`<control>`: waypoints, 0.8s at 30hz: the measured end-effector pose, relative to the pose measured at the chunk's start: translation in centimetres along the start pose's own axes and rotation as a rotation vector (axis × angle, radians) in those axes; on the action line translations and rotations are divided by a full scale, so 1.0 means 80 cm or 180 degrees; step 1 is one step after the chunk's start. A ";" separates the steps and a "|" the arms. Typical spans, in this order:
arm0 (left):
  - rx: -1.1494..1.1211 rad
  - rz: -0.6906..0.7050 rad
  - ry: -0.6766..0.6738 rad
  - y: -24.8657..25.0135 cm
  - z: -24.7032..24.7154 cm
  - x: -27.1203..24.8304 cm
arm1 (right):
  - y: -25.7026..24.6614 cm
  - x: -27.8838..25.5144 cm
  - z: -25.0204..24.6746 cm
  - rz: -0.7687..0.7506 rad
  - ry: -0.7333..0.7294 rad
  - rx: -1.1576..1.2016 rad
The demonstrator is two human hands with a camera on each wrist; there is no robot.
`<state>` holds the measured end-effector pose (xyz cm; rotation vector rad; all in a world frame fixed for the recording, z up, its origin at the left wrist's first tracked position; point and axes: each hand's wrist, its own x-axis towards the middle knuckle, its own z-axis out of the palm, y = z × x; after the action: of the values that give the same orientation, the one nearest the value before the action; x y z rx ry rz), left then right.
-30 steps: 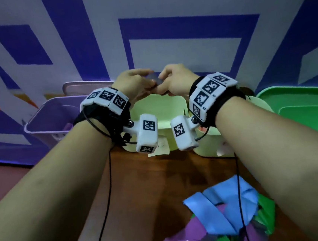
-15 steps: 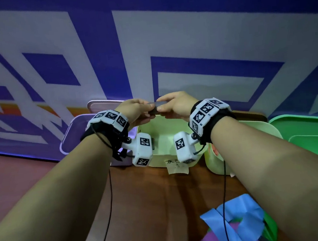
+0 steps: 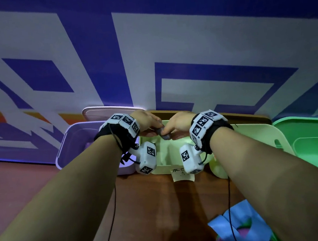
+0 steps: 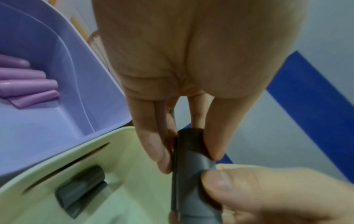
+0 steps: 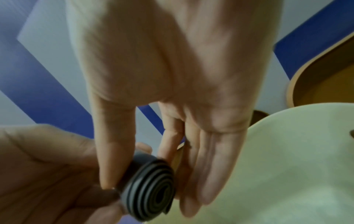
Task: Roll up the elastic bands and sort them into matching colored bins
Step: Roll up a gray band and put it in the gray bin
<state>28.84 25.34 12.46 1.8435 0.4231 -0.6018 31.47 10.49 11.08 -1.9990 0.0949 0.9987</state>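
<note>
Your left hand (image 3: pixel 145 120) and right hand (image 3: pixel 178 121) are both pinching the rolled grey band (image 3: pixel 164 136), holding it over the pale bin (image 3: pixel 178 166), where another grey roll (image 4: pixel 81 188) is lying. Its loose tail is showing; easing your pinch unevenly could be letting the coil spring open or fall by the purple bin (image 3: pixel 65 148) on the left.

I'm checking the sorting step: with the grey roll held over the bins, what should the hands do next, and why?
Probably lower and release the grey roll into the pale bin: it looks fully wound, both hands hold it above that bin, and another grey roll already lies there.
</note>
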 end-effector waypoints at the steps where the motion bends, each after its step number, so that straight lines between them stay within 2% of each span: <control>1: 0.0102 -0.0037 -0.0014 0.000 0.001 0.006 | 0.003 0.005 -0.001 0.0061 -0.0076 0.0040; 7: 0.0518 -0.0076 0.0039 -0.004 0.002 0.043 | 0.013 0.035 -0.006 0.0112 -0.0313 0.0068; 13: 0.1103 0.0026 0.0216 -0.018 0.003 0.065 | 0.028 0.072 0.008 0.0482 -0.0450 -0.0136; 17: 0.1561 0.0157 0.0451 -0.016 -0.015 0.073 | 0.041 0.097 0.019 0.0749 -0.0254 -0.0083; 21: 0.1176 0.0435 0.0921 -0.018 -0.036 0.078 | 0.046 0.119 0.028 0.0917 0.0020 0.0052; 24: 0.0667 0.0511 0.1027 -0.033 -0.048 0.084 | 0.051 0.134 0.033 0.1041 -0.0025 0.0340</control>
<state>33.61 29.80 7.54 2.1621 0.4306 -0.2448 35.39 13.06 0.30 -1.9175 0.4739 1.1794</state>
